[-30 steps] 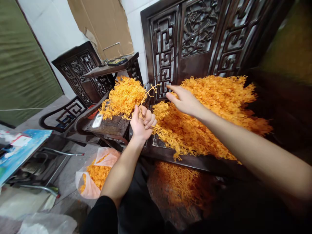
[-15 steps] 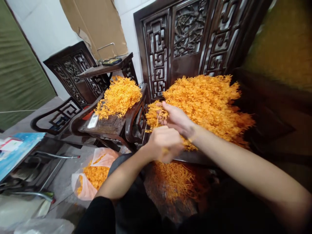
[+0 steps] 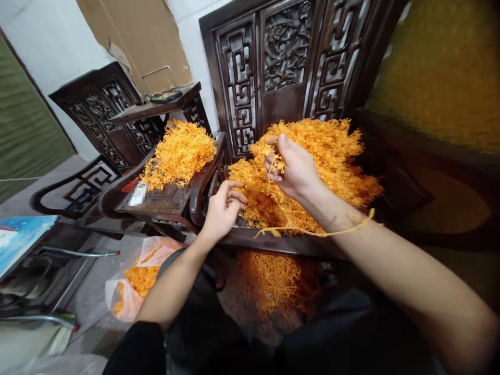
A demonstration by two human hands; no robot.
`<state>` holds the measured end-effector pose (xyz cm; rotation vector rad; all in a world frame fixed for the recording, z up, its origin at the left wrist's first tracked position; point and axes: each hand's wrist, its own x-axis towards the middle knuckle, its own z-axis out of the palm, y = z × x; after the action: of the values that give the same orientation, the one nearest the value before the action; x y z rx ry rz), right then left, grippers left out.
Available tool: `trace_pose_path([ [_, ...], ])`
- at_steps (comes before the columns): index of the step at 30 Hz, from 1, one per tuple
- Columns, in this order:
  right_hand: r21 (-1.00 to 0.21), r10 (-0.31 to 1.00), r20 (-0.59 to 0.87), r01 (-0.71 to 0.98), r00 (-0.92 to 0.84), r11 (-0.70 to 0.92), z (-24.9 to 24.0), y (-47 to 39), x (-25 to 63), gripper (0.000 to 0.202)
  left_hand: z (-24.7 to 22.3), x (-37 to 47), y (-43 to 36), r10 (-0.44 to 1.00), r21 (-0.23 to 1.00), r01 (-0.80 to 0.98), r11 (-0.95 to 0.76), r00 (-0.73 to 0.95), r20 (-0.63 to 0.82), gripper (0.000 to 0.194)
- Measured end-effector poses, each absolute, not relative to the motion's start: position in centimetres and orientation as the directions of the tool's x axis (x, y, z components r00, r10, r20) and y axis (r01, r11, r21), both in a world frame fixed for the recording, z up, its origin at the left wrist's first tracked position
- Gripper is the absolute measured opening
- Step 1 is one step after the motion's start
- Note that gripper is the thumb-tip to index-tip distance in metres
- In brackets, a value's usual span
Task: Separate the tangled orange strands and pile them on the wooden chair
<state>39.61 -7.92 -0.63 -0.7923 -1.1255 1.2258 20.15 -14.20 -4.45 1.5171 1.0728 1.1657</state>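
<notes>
A large heap of orange, frilly branching strands (image 3: 332,151) lies on the seat of a dark carved wooden chair. Over its left part, my right hand (image 3: 292,164) pinches an orange strand (image 3: 287,208) between thumb and fingers. Its long thin stem hangs down and another thin piece stretches across toward my right wrist. At the heap's left edge, my left hand (image 3: 224,208) has its fingers loosely bent and apart, with nothing visible in them. Whether its fingertips touch the strands, I cannot tell.
A smaller orange heap (image 3: 182,153) sits on a wooden seat to the left. A pinkish plastic bag (image 3: 130,304) of orange pieces stands on the floor. More thin orange strands (image 3: 275,278) lie below the chair's front edge. A blue-topped table (image 3: 29,237) is far left.
My hands, close together before, have moved apart. The right rose over the heap with the strand; the left opened and moved left. The view has shifted slightly.
</notes>
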Motion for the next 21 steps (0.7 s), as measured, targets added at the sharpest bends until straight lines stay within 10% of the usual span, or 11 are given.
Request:
trace_pose_path([
  [5, -0.932, 0.968, 0.232, -0.306, -0.098, 0.192, -1.0, -9.5, 37.7, 0.061, -4.8, 21.7, -13.8, 0.776, 0.925, -0.067, 0.374, 0.569, -0.273, 0.069],
  [21, -0.895, 0.89, 0.446, -0.07, -0.094, 0.441, -1.3, -9.9, 38.6, 0.043, -4.7, 22.2, -12.9, 0.992, 0.954, -0.296, 0.054, 0.124, -0.018, 0.033],
])
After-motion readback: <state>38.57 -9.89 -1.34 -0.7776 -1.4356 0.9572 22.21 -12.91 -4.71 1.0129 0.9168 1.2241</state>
